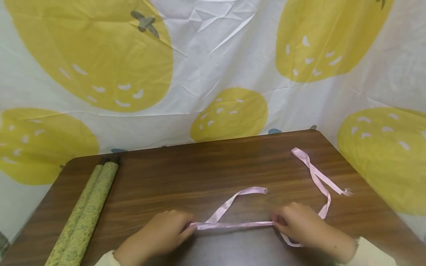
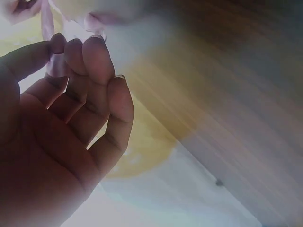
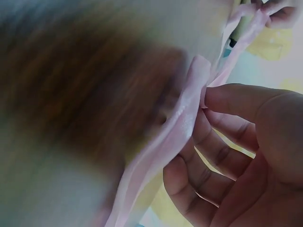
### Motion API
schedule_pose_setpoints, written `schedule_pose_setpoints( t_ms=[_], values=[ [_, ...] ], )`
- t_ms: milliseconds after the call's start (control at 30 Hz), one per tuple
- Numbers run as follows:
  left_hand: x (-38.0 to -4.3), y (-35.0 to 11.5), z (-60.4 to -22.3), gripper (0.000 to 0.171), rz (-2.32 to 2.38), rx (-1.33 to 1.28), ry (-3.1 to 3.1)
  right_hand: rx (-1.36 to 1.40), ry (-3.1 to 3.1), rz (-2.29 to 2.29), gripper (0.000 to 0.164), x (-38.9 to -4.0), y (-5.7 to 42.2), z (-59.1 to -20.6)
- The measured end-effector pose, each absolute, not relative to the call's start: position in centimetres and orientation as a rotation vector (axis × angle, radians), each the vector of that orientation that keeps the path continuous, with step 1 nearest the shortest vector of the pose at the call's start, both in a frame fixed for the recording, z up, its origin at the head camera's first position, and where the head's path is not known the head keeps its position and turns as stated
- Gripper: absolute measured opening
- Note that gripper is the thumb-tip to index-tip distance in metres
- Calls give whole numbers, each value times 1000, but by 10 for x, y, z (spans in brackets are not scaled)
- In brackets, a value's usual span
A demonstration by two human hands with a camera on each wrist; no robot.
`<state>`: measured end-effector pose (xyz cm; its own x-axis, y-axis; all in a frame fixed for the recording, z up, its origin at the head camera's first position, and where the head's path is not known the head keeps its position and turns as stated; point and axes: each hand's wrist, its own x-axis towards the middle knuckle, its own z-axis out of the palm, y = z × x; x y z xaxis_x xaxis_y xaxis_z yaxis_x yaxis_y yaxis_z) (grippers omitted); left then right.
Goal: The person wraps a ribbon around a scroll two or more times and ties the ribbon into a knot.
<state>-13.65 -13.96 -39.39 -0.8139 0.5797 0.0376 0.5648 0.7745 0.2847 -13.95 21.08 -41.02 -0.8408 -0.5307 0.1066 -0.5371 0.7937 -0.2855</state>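
A pink satin ribbon is stretched nearly level between the two hands, just over the table's near part. At its left end, my left hand pinches it between thumb and fingertips; in the left wrist view the ribbon shows at those fingertips. One loose tail curls away behind it toward the middle. My right hand pinches the ribbon farther right, thumb against the fingers, as the right wrist view of the ribbon shows. Past this hand a long tail twists toward the back right, ending in a frayed tip.
Two yellow floral-patterned rolls lie side by side along the left of the brown wooden table. A white cloth with big yellow fruit prints hangs behind the table and along its right side.
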Motion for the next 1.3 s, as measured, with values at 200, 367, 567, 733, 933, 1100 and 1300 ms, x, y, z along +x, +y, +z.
schedule_pose_setpoints(
  t_ms=[200,367,567,733,933,1100,1300],
  values=[
    [-134,-167,-393,27,385,826,2936,851,-2927,392,12,-142,213,-409],
    [-131,-191,-393,30,343,722,2925,830,-2924,353,11,-146,216,-407],
    [-128,-219,-390,30,302,572,2877,781,-2945,316,12,-153,222,-407],
    [-125,-239,-388,31,232,422,2867,745,-2961,297,14,-158,227,-407],
    [-123,-264,-387,33,147,341,2885,750,-2948,284,16,-162,229,-409],
    [-125,-279,-387,31,16,344,2943,763,-2912,278,20,-167,224,-409],
    [-131,-283,-383,16,86,357,2941,802,-2916,298,21,-168,220,-409]
  ],
)
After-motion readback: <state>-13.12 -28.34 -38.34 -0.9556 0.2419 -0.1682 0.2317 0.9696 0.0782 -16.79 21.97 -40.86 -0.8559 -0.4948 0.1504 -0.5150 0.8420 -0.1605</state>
